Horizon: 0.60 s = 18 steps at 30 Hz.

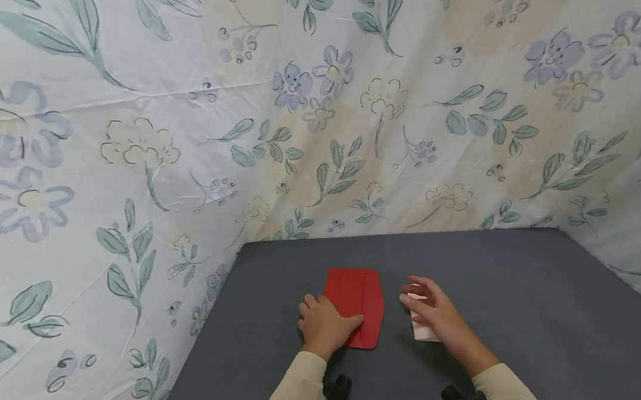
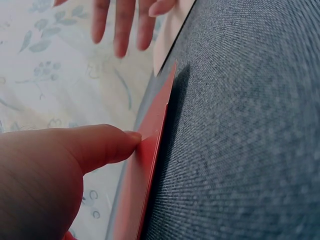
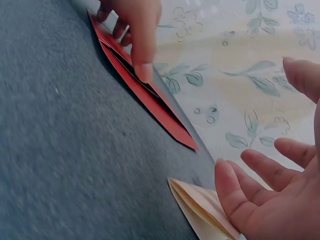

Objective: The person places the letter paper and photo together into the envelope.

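A red envelope (image 1: 351,294) lies on the dark grey table with its flap side to the right. My left hand (image 1: 325,326) holds it, fingers at its left edge and thumb pressed on its face near the flap. In the right wrist view, the mouth of the envelope (image 3: 165,119) gapes a little. Just right of it lies a folded cream paper (image 1: 425,331), its layers parted in the right wrist view. Over this paper is my right hand (image 1: 438,313), fingers spread and loosely bent, holding nothing; it hides part of the paper.
The dark grey table (image 1: 529,298) reaches back to a floral cloth (image 1: 317,134) that hangs behind it and along both sides. Black devices are strapped at the left wrist (image 1: 337,391) and the right wrist (image 1: 463,398).
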Available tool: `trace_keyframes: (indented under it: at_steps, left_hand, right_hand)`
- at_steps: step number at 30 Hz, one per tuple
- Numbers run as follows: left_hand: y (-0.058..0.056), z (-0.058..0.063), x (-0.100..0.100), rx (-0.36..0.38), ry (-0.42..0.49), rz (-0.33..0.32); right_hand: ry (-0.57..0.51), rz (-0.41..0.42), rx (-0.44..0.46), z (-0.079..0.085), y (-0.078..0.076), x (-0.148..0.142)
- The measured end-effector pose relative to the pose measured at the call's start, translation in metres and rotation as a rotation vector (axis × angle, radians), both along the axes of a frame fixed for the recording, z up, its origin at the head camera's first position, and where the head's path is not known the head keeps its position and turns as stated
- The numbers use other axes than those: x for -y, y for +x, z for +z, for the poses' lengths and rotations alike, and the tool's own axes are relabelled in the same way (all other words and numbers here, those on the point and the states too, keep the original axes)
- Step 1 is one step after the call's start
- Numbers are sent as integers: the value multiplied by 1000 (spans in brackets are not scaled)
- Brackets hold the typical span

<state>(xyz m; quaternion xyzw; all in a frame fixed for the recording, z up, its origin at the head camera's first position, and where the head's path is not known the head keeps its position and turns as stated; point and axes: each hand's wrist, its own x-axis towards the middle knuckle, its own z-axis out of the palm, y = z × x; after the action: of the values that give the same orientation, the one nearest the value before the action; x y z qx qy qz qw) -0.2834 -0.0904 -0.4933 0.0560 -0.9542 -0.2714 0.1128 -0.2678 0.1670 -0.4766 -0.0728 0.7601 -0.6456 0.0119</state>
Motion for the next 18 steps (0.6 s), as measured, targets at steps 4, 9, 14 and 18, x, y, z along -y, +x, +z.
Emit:
trace_keyframes:
  at_steps: [4,9,14,18]
  left_hand:
    - [-1,0,-2,-1,5,1]
    - [-2,0,-4,1,6,9]
    - [-3,1,-7,0,9,16]
    - [-3,2,-10,1,10,21]
  right_hand:
    - [24,-15,-37,-1,-3,-10]
    - [33,-50,-93,2,-4,-20]
    - [78,-81,-107,2,-7,-30]
    - [150,-102,-116,1,-10,-38]
